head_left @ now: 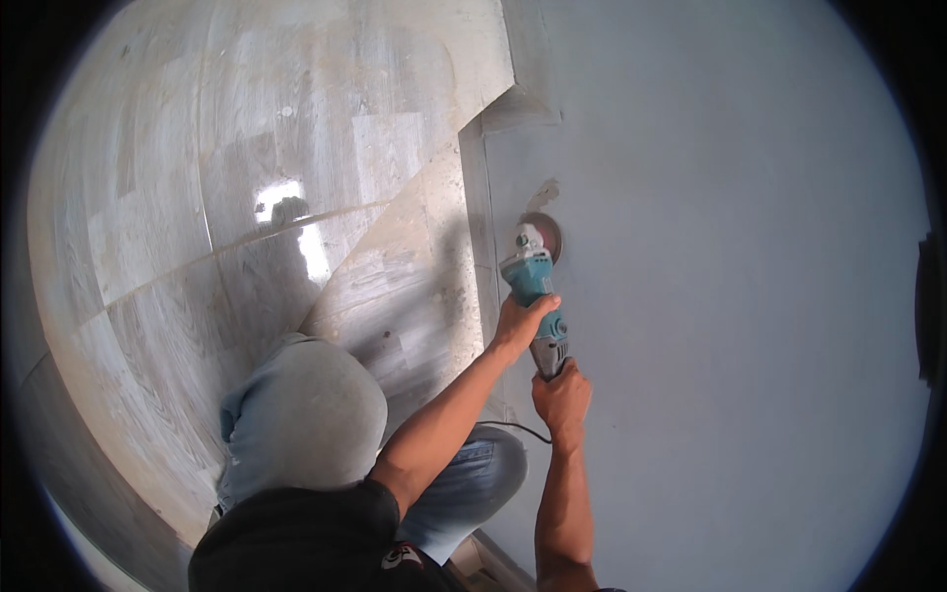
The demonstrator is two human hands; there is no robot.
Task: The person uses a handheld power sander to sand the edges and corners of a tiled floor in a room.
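Both hands hold a teal angle grinder lengthwise, with its metal head away from me. My left hand is closed round the front of the body. Behind it, my right hand grips the dark rear end. The round reddish-brown disc stands on edge at the grey-blue wall; whether it touches the surface I cannot tell. Just beyond the disc, a rough patch marks the wall. A black cord trails below the tool toward my knee.
Grey wood-look floor tiles spread over the left side, with dusty joints and bright reflections. A ledge or skirting runs along the wall's foot, stepping out at a corner farther off. My bent knees are close to the wall.
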